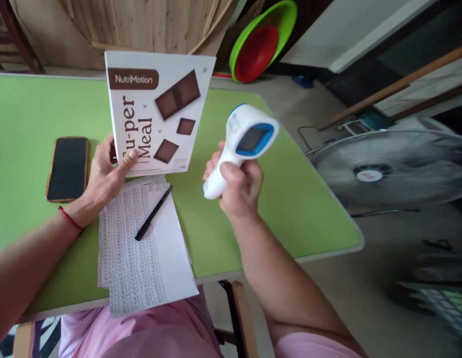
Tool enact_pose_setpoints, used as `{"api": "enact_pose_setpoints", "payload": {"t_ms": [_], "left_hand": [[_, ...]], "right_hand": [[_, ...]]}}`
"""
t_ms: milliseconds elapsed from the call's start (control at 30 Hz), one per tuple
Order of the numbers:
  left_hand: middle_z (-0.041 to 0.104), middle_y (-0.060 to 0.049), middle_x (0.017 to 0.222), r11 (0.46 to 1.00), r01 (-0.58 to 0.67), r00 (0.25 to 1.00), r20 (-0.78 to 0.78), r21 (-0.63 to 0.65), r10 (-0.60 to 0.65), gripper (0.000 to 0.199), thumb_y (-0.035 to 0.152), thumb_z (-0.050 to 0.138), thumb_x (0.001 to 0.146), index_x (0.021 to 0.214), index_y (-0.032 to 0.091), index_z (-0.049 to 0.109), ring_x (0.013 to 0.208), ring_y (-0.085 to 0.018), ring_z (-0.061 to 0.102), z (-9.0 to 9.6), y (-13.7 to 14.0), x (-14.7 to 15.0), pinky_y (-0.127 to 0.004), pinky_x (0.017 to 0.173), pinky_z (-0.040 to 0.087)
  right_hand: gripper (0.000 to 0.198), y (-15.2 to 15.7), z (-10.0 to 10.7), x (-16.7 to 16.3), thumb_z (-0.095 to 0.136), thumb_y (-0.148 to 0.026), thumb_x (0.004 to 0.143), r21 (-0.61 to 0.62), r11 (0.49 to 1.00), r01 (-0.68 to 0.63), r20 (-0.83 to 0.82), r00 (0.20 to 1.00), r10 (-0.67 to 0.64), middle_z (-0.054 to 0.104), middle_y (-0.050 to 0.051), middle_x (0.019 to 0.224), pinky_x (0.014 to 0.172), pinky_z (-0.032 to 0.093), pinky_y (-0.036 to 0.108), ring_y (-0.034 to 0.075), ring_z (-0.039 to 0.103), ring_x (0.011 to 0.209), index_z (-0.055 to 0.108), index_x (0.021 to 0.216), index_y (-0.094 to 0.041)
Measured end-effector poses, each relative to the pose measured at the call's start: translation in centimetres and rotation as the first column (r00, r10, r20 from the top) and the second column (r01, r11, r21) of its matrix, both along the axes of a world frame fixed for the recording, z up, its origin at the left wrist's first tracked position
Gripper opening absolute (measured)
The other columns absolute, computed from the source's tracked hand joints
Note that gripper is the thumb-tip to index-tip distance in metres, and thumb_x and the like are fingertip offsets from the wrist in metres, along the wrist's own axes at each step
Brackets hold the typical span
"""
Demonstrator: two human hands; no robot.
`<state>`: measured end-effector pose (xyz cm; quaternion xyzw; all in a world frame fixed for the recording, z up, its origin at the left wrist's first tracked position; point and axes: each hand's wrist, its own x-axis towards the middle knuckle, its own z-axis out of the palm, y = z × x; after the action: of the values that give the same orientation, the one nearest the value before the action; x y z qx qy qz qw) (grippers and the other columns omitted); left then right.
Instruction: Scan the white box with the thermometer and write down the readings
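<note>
My left hand (109,171) grips the lower left edge of a white NutriMotion box (171,144) with chocolate pieces printed on its front; the thumb lies on the front and the other fingers are mostly hidden behind. The box is held up, tilted, above the far part of the table. In my right hand (240,184) is a white and blue infrared thermometer (249,129), fingers wrapped round its handle. Its dark screen faces me. Below the box lie handwritten sheets of paper (141,268), with a black pen (153,213) resting on them.
A smartphone (67,169) in a brown case lies left of my left hand on the green table (290,214). The papers overhang the near edge. Beyond the table are a green basin (286,20) and a red basin (256,54). A large fan (383,174) stands at the right.
</note>
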<state>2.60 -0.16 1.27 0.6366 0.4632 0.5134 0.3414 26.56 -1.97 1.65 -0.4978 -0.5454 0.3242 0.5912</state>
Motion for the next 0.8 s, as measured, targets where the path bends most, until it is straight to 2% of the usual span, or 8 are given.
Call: {"api": "enact_pose_setpoints", "payload": {"t_ms": [67,100,200,267,400,600,800], "left_hand": [[0.068,-0.007,0.099,1.000,0.022,0.999,-0.046,-0.013,-0.023,0.042,0.057,0.060,0.086,0.105,0.019,0.061,0.086,-0.025,0.064,0.2,-0.3,0.3,-0.038,0.069,0.053],[0.068,-0.008,0.098,0.999,0.029,0.996,-0.081,-0.016,-0.031,0.042,0.057,0.059,0.087,0.105,0.019,0.061,0.083,-0.024,0.064,0.2,-0.3,0.4,-0.037,0.067,0.052],[0.068,-0.008,0.092,0.999,0.034,0.981,-0.190,-0.005,-0.034,0.043,0.059,0.055,0.088,0.102,0.019,0.061,0.078,-0.024,0.062,0.0,-0.3,0.4,-0.038,0.063,0.051],[0.067,-0.009,0.091,1.000,0.022,0.971,-0.237,0.010,-0.019,0.042,0.059,0.053,0.089,0.100,0.020,0.061,0.079,-0.025,0.061,0.0,-0.2,0.3,-0.039,0.065,0.052],[0.067,-0.010,0.103,1.000,0.001,0.967,-0.255,-0.006,-0.003,0.039,0.055,0.051,0.090,0.106,0.020,0.059,0.092,-0.027,0.062,0.0,-0.2,0.1,-0.044,0.080,0.053],[0.067,-0.009,0.101,0.999,-0.008,0.971,-0.241,-0.037,-0.001,0.038,0.055,0.053,0.089,0.102,0.020,0.059,0.089,-0.025,0.061,-0.2,-0.2,0.2,-0.042,0.077,0.053],[0.066,-0.009,0.098,0.999,-0.012,0.965,-0.264,-0.041,0.001,0.039,0.055,0.056,0.087,0.104,0.020,0.058,0.085,-0.024,0.060,-0.4,0.0,0.0,-0.041,0.074,0.052]], "right_hand": [[0.034,-1.0,0.4,-1.5,0.062,-0.041,0.064,-0.085,0.970,-0.229,-0.282,0.939,0.197,0.045,-0.005,0.064,0.049,0.040,0.029,0.010,0.042,0.051,0.053,0.092,-0.025],[0.035,-1.5,0.5,-2.2,0.066,-0.037,0.061,-0.124,0.936,-0.329,-0.360,0.894,0.267,0.044,-0.006,0.063,0.048,0.039,0.028,0.009,0.041,0.050,0.054,0.091,-0.024],[0.037,-2.4,0.2,-3.4,0.071,-0.030,0.060,-0.176,0.872,-0.457,-0.462,0.820,0.337,0.045,-0.006,0.064,0.048,0.040,0.027,0.008,0.043,0.052,0.058,0.094,-0.023],[0.037,-2.5,-0.3,-3.5,0.071,-0.032,0.062,-0.192,0.853,-0.486,-0.479,0.805,0.351,0.047,-0.006,0.066,0.049,0.040,0.026,0.008,0.044,0.052,0.060,0.096,-0.022],[0.038,-2.4,-1.1,-3.0,0.074,-0.037,0.064,-0.219,0.831,-0.512,-0.486,0.795,0.362,0.048,-0.006,0.066,0.048,0.041,0.026,0.008,0.046,0.053,0.061,0.095,-0.020],[0.035,-2.7,-1.8,-3.4,0.074,-0.038,0.068,-0.296,0.781,-0.550,-0.418,0.810,0.412,0.051,-0.005,0.068,0.054,0.045,0.029,0.009,0.050,0.056,0.060,0.095,-0.020],[0.030,-3.1,-2.1,-4.3,0.071,-0.038,0.069,-0.369,0.811,-0.453,-0.353,0.876,0.328,0.056,-0.004,0.067,0.053,0.046,0.029,0.010,0.052,0.056,0.059,0.091,-0.020]]}}
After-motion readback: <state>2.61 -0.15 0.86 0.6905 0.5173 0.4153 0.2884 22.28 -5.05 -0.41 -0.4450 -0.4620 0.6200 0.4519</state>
